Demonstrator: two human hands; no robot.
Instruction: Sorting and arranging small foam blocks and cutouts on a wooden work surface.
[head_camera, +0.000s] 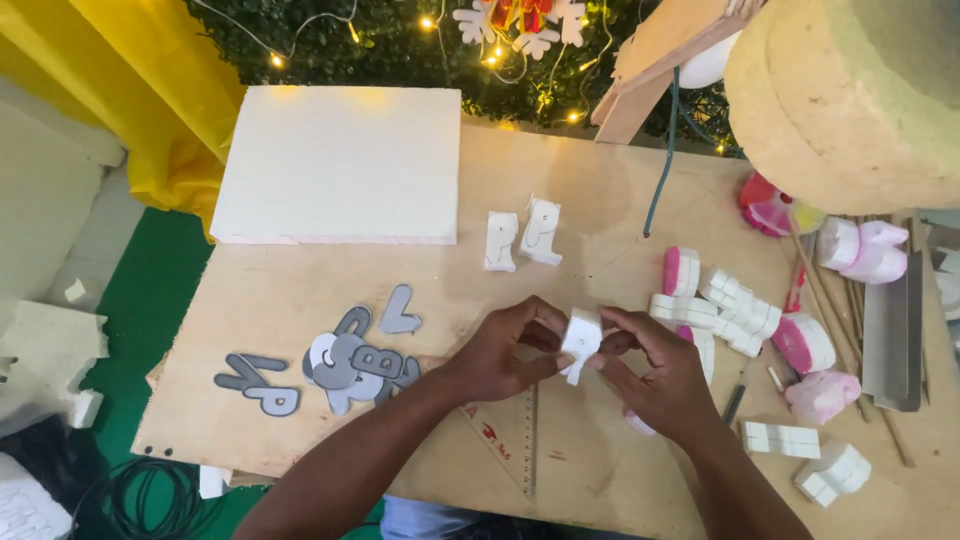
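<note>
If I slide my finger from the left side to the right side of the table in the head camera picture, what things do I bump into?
Grey cut-out letters → left hand → small white foam piece held by both hands → right hand → stacked white foam pieces → pink and white foam shapes.

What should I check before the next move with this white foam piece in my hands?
1. Grip: left hand and right hand both pinch the foam piece at the fingertips. Ok.
2. Piece off the board: held above it, touching nothing else. Ok.
3. Piece whole: no break visible, but the far side is hidden. Cannot tell.
4. Ruler right under the hands: lies flat, in easy reach. Ok.
5. Space to set down: grey letters to the left, foam stack to the right, bare board between. Ok.
6. Two upright foam letters beyond the hands: standing, well apart from them. Ok.
</note>
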